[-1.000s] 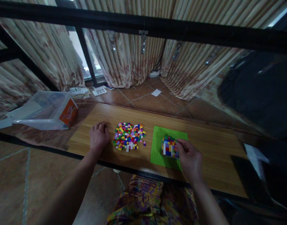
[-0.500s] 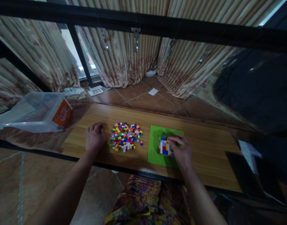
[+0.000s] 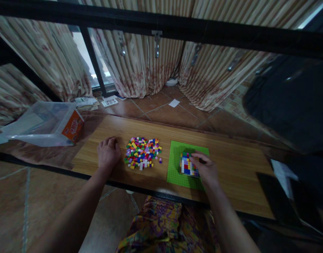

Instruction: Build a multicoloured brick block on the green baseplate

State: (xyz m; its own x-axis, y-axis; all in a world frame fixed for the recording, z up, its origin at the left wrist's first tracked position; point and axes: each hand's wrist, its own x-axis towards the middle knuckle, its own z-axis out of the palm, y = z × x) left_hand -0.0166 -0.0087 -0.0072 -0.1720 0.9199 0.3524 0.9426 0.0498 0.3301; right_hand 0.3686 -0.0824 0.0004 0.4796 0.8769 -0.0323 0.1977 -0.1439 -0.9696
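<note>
From the head view, I'm seeing a person sitting at a wooden tabletop (image 3: 237, 172), both bare hands resting over it. The left hand (image 3: 108, 151) is lying palm down on the wood, its fingers loosely curled and sitting close together; its underside is facing away from me, so I can't tell how far it is closing. It is resting just beside a pile of small colored bricks (image 3: 140, 151), a gap of bare wood showing between. One purple brick (image 3: 160, 160) is lying at the pile's right edge, toward the green baseplate (image 3: 174, 168).

The right hand (image 3: 205, 168) is hovering over that baseplate, thumb and fingers bending inward at the right side of a multicolored brick build (image 3: 187, 166). The fingertips are meeting its upper right part, and the hand is covering some of it. Whether they are pinching a brick or only pressing on the top, I can't tell. The build is standing on the baseplate, around its middle, with white, red, blue and yellow bricks showing on top.

Over at the left, a clear plastic box (image 3: 53, 140) with an orange label (image 3: 73, 126) is standing beyond the left hand.
</note>
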